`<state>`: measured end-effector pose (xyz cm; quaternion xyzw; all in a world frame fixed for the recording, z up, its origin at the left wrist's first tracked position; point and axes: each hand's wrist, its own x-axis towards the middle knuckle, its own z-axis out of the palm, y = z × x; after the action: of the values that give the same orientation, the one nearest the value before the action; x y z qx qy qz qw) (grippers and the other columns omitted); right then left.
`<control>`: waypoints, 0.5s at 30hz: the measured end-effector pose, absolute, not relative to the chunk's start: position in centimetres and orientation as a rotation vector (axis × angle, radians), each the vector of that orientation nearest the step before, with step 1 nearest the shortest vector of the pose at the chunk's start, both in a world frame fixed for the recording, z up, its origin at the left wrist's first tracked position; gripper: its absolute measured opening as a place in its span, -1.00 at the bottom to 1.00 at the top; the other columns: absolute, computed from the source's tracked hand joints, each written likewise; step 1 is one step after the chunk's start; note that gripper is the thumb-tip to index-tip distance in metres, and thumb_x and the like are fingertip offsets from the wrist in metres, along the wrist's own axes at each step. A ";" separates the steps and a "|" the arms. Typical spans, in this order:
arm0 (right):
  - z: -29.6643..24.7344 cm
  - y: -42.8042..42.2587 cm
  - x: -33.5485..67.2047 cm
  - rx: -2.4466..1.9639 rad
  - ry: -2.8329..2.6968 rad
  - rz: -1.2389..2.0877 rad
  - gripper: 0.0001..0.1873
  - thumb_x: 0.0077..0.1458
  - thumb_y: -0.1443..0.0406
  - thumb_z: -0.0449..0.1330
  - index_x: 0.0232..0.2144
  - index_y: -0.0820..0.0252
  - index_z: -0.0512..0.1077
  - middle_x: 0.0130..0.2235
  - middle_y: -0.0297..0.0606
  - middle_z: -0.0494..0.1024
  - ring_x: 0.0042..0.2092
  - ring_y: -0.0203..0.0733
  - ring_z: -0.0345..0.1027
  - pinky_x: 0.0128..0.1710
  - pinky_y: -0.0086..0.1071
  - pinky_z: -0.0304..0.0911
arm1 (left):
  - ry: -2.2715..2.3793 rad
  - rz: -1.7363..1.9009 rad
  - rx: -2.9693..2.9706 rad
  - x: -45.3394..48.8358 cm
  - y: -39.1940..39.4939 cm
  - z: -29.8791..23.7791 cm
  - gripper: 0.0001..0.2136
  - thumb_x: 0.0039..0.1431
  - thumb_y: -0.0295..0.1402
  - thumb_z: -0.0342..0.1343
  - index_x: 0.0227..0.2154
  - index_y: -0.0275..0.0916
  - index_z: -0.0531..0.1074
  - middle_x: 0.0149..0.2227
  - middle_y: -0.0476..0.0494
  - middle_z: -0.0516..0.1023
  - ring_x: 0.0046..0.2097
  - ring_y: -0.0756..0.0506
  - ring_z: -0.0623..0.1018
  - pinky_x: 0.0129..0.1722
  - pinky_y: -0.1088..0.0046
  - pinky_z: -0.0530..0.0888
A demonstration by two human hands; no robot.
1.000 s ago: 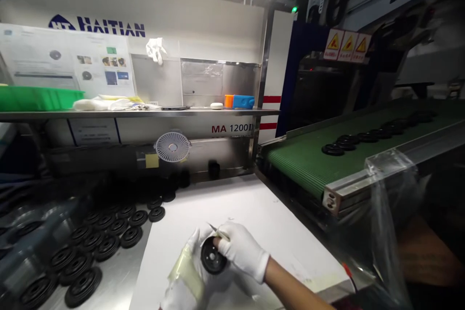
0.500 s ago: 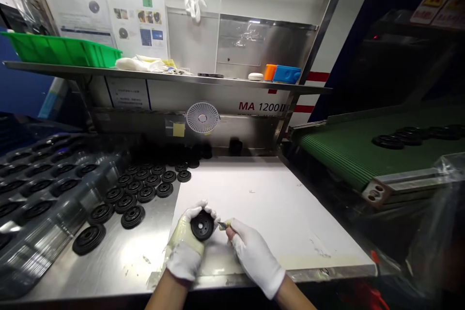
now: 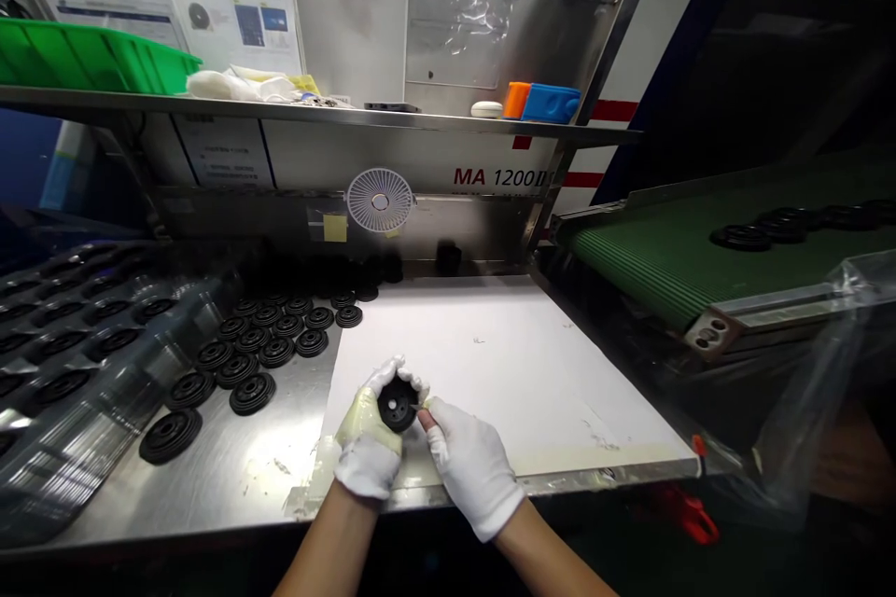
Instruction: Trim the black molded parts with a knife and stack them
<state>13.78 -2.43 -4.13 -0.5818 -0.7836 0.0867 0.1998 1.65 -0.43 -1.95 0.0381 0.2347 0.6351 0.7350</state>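
In my gloved left hand (image 3: 370, 429) is a round black plastic wheel (image 3: 396, 410) with a pale centre hole, its face tilted up toward me. The fingers curl around its far rim and the thumb side supports it from the left. My gloved right hand (image 3: 474, 466) pinches a small thin blade (image 3: 418, 407), whose tip meets the wheel's right edge. Most of the blade is hidden by the fingers. Both hands are above the near part of a white sheet (image 3: 504, 373). To the left, several similar black wheels (image 3: 252, 394) lie in rows on the metal table.
Clear plastic trays (image 3: 140, 401) holding black wheels are stacked at far left. A green conveyor belt (image 3: 651, 252) with several wheels runs at right. A shelf (image 3: 308, 115) crosses above, bearing a green bin (image 3: 98, 56). A small white fan (image 3: 380, 201) hangs below it.
The blade has come from just right of the wheel to touch its right edge. Both hands are closer together, and the camera view has shifted slightly.
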 end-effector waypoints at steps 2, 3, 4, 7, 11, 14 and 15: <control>-4.5 -2.7 13.6 -1.647 -2.174 0.238 -0.72 0.23 0.18 -0.11 -0.41 0.08 0.33 -0.45 -0.36 0.51 -0.44 -0.23 0.35 -0.50 -0.39 -0.10 | 0.514 1.413 0.080 1.8 -0.4 -2.2 -0.94 -0.02 -0.51 0.14 -0.44 -0.29 0.37 -0.49 -0.02 0.37 -0.39 0.01 0.44 -0.27 0.40 0.48; -4.7 -2.8 13.5 -1.659 -2.163 0.237 -0.72 0.23 0.19 -0.11 -0.40 0.08 0.33 -0.46 -0.36 0.51 -0.45 -0.24 0.35 -0.50 -0.39 -0.10 | 0.513 1.422 0.079 1.9 -0.4 -2.4 -0.93 -0.03 -0.51 0.14 -0.44 -0.29 0.37 -0.49 -0.03 0.37 -0.40 0.01 0.43 -0.27 0.39 0.48; -4.8 -3.0 13.4 -1.669 -2.153 0.238 -0.73 0.23 0.20 -0.11 -0.40 0.08 0.33 -0.46 -0.37 0.51 -0.45 -0.24 0.35 -0.50 -0.39 -0.09 | 0.509 1.433 0.080 2.0 -0.4 -2.6 -0.93 -0.03 -0.50 0.14 -0.44 -0.28 0.37 -0.49 -0.03 0.37 -0.40 0.00 0.43 -0.26 0.38 0.48; -5.1 -3.5 13.0 -1.675 -2.143 0.256 -0.73 0.24 0.20 -0.11 -0.39 0.07 0.34 -0.46 -0.39 0.50 -0.45 -0.26 0.35 -0.49 -0.41 -0.07 | 0.491 1.465 0.083 2.1 0.0 -3.2 -0.94 -0.03 -0.49 0.14 -0.45 -0.28 0.37 -0.49 -0.02 0.37 -0.40 0.01 0.42 -0.24 0.38 0.47; -5.0 -3.8 12.6 -1.634 -2.132 0.303 -0.75 0.24 0.20 -0.10 -0.33 0.05 0.37 -0.42 -0.41 0.52 -0.42 -0.29 0.36 -0.47 -0.43 -0.04 | 0.480 1.488 0.073 1.9 0.4 -3.4 -0.93 -0.04 -0.54 0.12 -0.49 -0.28 0.36 -0.51 -0.02 0.36 -0.42 0.02 0.42 -0.25 0.41 0.47; -4.9 -3.5 12.8 -1.657 -2.095 0.288 -0.70 0.25 0.20 -0.14 -0.36 0.07 0.36 -0.44 -0.40 0.50 -0.44 -0.29 0.34 -0.48 -0.42 -0.06 | 0.468 1.488 0.084 1.8 0.2 -3.2 -0.94 -0.03 -0.53 0.11 -0.48 -0.28 0.37 -0.51 -0.04 0.38 -0.41 0.00 0.44 -0.28 0.40 0.47; -5.0 -3.4 12.8 -1.671 -2.087 0.278 -0.70 0.25 0.20 -0.14 -0.37 0.07 0.35 -0.46 -0.39 0.50 -0.45 -0.28 0.34 -0.49 -0.42 -0.07 | 0.464 1.488 0.088 1.8 0.2 -3.1 -0.95 -0.03 -0.52 0.11 -0.48 -0.28 0.37 -0.51 -0.04 0.38 -0.41 -0.01 0.44 -0.30 0.40 0.47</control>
<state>12.82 -3.42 -4.95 -0.6056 -0.7566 0.1009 0.2248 1.81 0.20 -3.14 0.0397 0.2093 0.6709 0.7103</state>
